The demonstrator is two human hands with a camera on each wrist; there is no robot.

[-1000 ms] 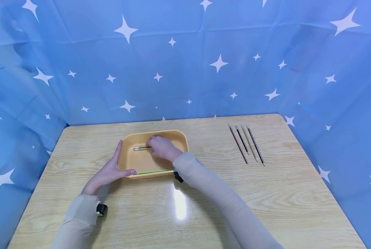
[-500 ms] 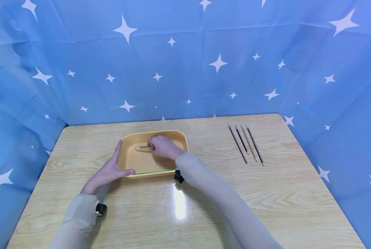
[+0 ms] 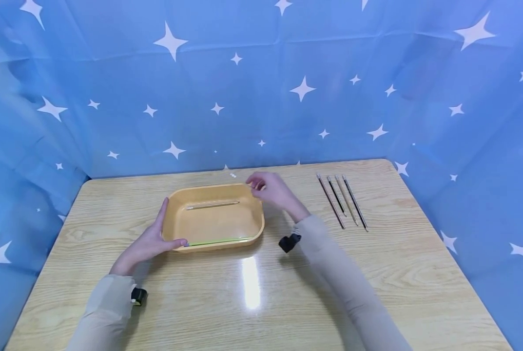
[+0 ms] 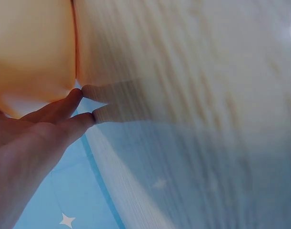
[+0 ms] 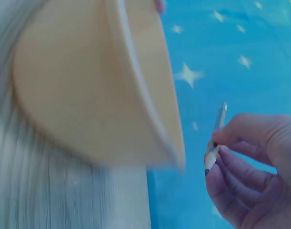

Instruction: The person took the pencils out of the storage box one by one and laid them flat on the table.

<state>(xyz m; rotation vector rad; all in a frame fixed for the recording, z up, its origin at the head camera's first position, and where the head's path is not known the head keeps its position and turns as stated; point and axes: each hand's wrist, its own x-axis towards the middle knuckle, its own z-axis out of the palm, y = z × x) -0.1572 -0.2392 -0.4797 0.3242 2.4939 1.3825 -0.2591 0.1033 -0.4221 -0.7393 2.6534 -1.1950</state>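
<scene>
My right hand [image 3: 272, 189] pinches a pencil [image 5: 220, 119] between thumb and fingers at the tray's far right corner. In the right wrist view its dark point faces down towards the palm side. The orange-yellow plastic tray [image 3: 213, 226] sits on the table. My left hand [image 3: 149, 241] rests against the tray's left end, fingers straight along the outside and thumb at the near rim. In the left wrist view, fingertips [image 4: 75, 97] touch the tray's outer side. Inside the tray lie a light wooden pencil [image 3: 213, 205] near the back and a green pencil [image 3: 219, 241] along the front wall.
Several pencils [image 3: 341, 200] lie side by side on the wooden table [image 3: 331, 273], right of the tray. A blue star-patterned cloth [image 3: 261, 97] hangs behind the table and at both sides.
The right hand has picked a pencil out of the tray and moved up and right with it to the far right corner. One wooden pencil stays there. The left hand keeps its place.
</scene>
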